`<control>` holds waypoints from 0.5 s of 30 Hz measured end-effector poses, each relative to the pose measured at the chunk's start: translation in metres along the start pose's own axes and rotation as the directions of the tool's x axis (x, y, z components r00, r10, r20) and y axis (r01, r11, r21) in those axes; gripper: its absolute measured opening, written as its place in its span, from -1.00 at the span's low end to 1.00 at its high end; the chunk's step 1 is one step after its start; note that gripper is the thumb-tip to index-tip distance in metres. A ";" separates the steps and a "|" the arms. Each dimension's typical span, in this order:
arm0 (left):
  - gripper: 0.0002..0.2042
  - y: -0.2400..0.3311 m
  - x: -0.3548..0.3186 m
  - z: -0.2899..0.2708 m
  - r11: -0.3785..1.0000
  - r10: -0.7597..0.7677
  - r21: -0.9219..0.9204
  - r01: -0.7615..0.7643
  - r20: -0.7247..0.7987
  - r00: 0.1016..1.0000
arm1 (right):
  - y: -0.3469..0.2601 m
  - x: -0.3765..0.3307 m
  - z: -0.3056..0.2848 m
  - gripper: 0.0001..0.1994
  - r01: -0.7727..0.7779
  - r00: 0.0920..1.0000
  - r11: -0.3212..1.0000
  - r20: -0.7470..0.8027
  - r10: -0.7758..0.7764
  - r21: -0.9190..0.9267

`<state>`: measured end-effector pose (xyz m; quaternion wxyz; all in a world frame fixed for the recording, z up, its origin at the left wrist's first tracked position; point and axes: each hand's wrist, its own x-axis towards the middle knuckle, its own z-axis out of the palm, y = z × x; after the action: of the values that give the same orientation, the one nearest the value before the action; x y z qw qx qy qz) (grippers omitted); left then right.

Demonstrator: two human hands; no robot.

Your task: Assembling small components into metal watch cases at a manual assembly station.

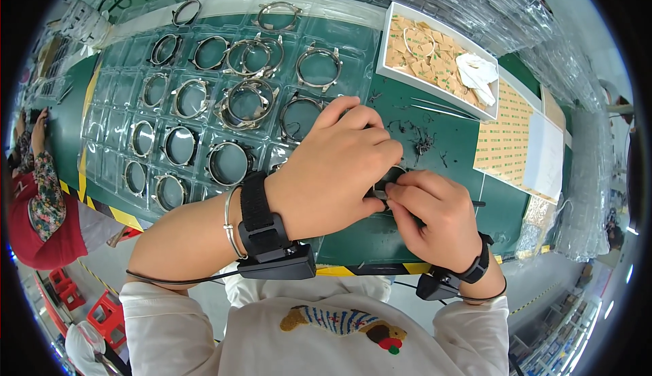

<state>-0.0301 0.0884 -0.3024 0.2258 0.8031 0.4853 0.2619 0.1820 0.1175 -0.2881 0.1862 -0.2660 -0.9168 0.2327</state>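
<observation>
My left hand (339, 162) is closed over a round metal watch case (394, 172) near the table's front edge, and the fingers cover most of it. My right hand (438, 216) meets it there, thumb and forefinger pinched on a slim tool. The tool's dark end (479, 203) sticks out past the right knuckles; its kind is hidden. Its pale tip (380, 195) shows at the left thumb. Beside the left hand, a clear plastic tray (109, 115) carries several metal watch-case rings (318, 67), some stacked in one pocket.
Black scraps (422, 142) and thin metal tweezers (441, 108) lie on the green table beyond my hands. A white box (441, 87) holds tan adhesive pieces and crumpled white tissue (477, 76). Adhesive sheets (504, 135) lie right; stacked clear trays (468, 3) stand behind. Another person (51, 220) sits left.
</observation>
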 end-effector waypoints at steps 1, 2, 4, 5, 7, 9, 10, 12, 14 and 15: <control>-0.57 0.000 0.000 0.000 1.000 0.006 0.006 -0.006 -0.004 1.000 | 0.000 0.000 -0.001 -0.81 0.004 1.000 1.000 0.007 -0.004 0.008; -0.57 0.001 0.000 0.001 1.000 0.012 0.008 -0.011 -0.008 1.000 | 0.000 -0.001 -0.002 -0.81 0.004 1.000 1.000 0.017 -0.005 0.014; -0.58 0.001 0.001 0.000 1.000 0.005 0.005 -0.005 0.000 1.000 | -0.002 -0.001 0.001 -0.82 -0.007 1.000 1.000 0.001 0.007 -0.001; -0.58 0.001 0.001 -0.001 1.000 -0.001 0.003 0.001 0.010 1.000 | -0.003 0.000 0.003 -0.82 -0.020 1.000 1.000 -0.016 0.020 -0.016; -0.59 0.001 0.001 -0.001 1.000 -0.009 0.002 0.008 0.019 1.000 | -0.003 0.000 0.003 -0.82 -0.031 0.999 0.999 -0.034 0.030 -0.029; -0.65 0.001 0.000 0.002 0.999 0.033 0.023 -0.031 -0.052 0.998 | 0.000 0.001 -0.004 -0.83 -0.031 0.999 0.999 0.038 0.030 0.026; -0.68 0.000 0.000 0.003 0.998 0.054 0.034 -0.051 -0.087 0.995 | 0.001 0.001 -0.006 -0.84 -0.033 0.997 0.998 0.074 0.029 0.054; -0.68 0.000 0.000 0.002 0.998 0.050 0.035 -0.047 -0.079 0.996 | 0.000 0.003 -0.003 -0.84 -0.034 0.998 0.998 0.054 0.032 0.049; -0.68 0.001 0.003 0.001 0.999 0.044 0.033 -0.042 -0.066 0.997 | 0.000 0.003 -0.002 -0.86 -0.039 0.999 0.999 0.015 0.039 0.034; -0.68 0.002 0.003 0.001 0.998 0.047 0.031 -0.045 -0.066 0.997 | 0.001 0.002 -0.003 -0.86 -0.041 0.999 0.999 0.014 0.041 0.031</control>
<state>-0.0271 0.0898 -0.3010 0.1914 0.8081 0.4776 0.2867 0.1815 0.1201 -0.2858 0.1795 -0.2803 -0.9086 0.2523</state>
